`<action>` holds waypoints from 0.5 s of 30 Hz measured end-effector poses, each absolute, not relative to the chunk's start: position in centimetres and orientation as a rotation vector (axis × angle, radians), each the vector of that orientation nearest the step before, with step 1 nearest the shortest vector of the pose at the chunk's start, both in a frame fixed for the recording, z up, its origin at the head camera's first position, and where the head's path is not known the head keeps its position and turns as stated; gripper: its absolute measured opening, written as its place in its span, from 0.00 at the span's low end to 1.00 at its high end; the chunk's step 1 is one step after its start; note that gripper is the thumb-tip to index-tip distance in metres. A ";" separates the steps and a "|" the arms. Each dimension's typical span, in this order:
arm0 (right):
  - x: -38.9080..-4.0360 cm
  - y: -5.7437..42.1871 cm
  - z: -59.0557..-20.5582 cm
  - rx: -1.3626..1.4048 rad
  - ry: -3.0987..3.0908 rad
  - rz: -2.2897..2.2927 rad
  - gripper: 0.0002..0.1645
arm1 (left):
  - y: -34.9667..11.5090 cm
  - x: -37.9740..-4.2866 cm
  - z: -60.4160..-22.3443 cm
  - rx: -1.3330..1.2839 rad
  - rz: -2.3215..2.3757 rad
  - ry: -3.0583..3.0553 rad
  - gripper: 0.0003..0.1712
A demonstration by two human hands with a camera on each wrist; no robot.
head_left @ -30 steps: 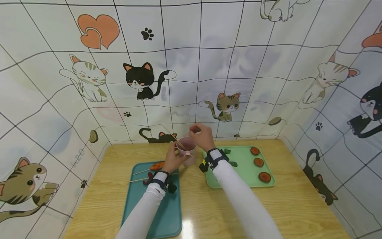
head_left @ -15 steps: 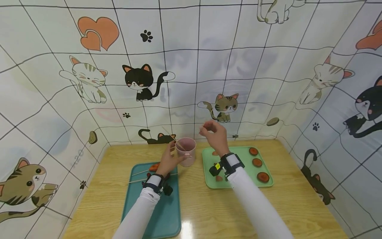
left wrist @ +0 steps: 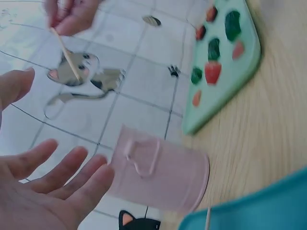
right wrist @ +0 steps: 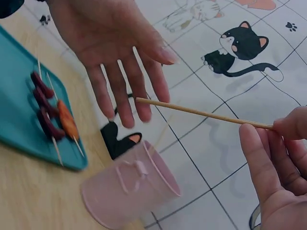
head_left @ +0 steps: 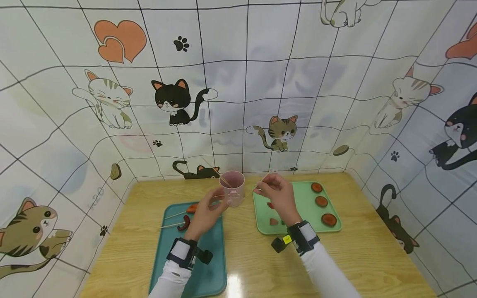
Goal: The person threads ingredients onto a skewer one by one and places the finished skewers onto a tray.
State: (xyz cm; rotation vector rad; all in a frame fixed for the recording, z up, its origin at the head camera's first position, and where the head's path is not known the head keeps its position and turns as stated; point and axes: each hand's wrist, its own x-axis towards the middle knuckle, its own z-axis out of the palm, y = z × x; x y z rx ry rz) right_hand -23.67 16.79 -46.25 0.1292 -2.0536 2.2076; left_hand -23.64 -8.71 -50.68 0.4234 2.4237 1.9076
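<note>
A thin wooden skewer (right wrist: 201,112) is pinched between the thumb and fingertips of my right hand (head_left: 280,198), right of the pink cup (head_left: 234,199). Its free tip points toward my left hand (head_left: 206,213). That hand has its fingers spread and relaxed, in front of the cup and over the blue tray's (head_left: 203,277) edge. In the right wrist view, the skewer's tip appears in front of the left fingers (right wrist: 139,91); whether they touch cannot be told. The cup stands upright, and another skewer (head_left: 213,169) leans out of it.
On the blue tray lie skewers with a dark red curled piece (right wrist: 45,120) and an orange piece (right wrist: 67,120). To the right, the green tray (head_left: 303,200) holds green pieces (left wrist: 232,25), red pieces (left wrist: 212,72) and round brown slices (head_left: 329,219). A patterned cloth wall (head_left: 223,116) stands behind the table.
My right hand has moved right from above the cup, then lower, with the skewer now visible in it. My left hand has come away from the cup toward me.
</note>
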 end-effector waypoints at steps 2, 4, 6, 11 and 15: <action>-22.6 16.7 -46.9 0.123 -2.031 2.271 0.17 | -8.5 -22.6 -50.5 0.437 1.899 2.395 0.32; -21.6 16.5 -47.6 0.122 -1.987 2.347 0.17 | -8.2 -21.7 -50.5 0.459 1.877 2.380 0.27; -20.8 16.2 -48.2 0.133 -1.939 2.431 0.18 | -7.9 -20.9 -50.5 0.481 1.861 2.347 0.22; -18.8 15.4 -50.0 0.139 -1.961 2.517 0.19 | -7.1 -19.0 -50.9 0.522 1.819 2.202 0.21; -17.5 14.8 -51.4 0.145 -2.004 2.541 0.21 | -6.7 -17.8 -51.3 0.520 1.770 2.142 0.20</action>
